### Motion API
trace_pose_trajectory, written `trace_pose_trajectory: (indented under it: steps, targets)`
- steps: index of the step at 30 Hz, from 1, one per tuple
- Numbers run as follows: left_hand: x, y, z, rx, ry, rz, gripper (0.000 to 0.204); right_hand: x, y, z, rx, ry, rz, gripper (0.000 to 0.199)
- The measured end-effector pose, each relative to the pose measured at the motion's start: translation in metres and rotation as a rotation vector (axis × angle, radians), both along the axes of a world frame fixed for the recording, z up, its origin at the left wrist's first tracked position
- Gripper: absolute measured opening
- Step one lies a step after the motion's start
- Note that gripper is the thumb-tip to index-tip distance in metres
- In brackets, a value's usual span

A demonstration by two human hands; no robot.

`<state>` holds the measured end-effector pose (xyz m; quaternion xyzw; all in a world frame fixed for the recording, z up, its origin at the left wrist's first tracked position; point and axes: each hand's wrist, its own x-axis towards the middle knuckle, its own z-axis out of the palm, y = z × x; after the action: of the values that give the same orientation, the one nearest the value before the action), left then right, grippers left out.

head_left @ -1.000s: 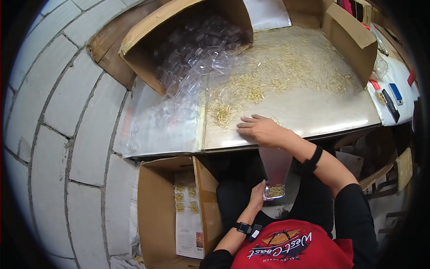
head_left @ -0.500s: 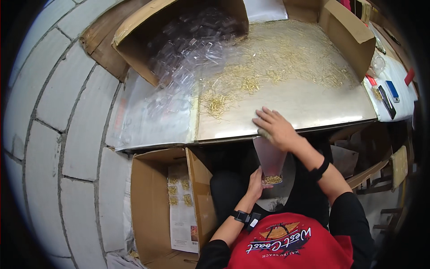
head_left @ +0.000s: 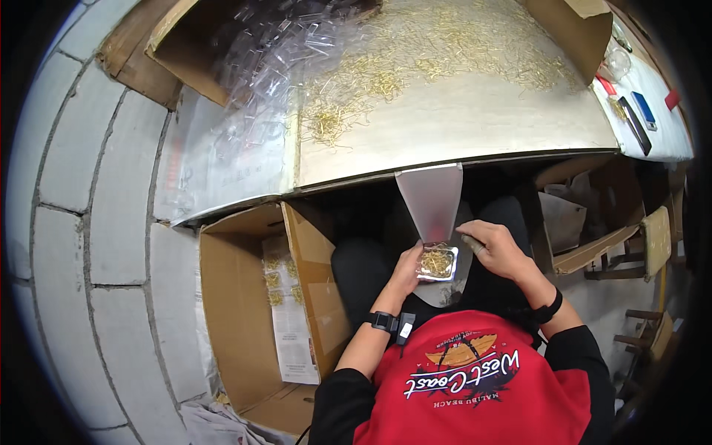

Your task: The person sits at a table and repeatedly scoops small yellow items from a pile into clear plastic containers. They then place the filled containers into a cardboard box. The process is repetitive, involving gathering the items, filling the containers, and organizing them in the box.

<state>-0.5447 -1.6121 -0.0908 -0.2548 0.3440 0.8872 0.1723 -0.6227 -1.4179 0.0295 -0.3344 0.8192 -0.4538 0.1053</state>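
Below the table's front edge, my left hand [head_left: 406, 271] grips a small clear plastic box [head_left: 437, 263] by its left side. Thin gold wire pins [head_left: 437, 259] fill the box. A translucent chute [head_left: 431, 199] hangs from the table edge and narrows down to the box's far side. My right hand [head_left: 498, 251] is just right of the box, fingers bent and apart, with nothing visible in them. More gold wire pins [head_left: 328, 119] lie loose across the table [head_left: 460, 133], heaped most thickly toward its left side.
Clear plastic boxes [head_left: 285, 55] spill from a cardboard carton [head_left: 178, 33] at far left. Below, an open carton [head_left: 230, 297] holds several small gold bundles on paper. A blue object [head_left: 643, 110] and a black tool [head_left: 635, 126] lie at right. Wooden stools [head_left: 656, 248] stand lower right.
My right hand has come down from the table edge to beside the box. The box has tilted and now shows its filled opening. The whole view has shifted.
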Motion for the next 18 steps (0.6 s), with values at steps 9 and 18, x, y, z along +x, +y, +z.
trace_pose_trajectory:
  steps: [9,18]
  targets:
    - [0.005,-0.019,0.062,-0.258,0.162,-0.143,0.035,0.012,-0.012,-0.013,0.073,-0.015,-0.042,0.027]
    - [-0.014,0.002,0.116,-0.339,0.212,-0.111,0.040,0.007,-0.030,0.011,-0.100,0.184,-0.029,0.029]
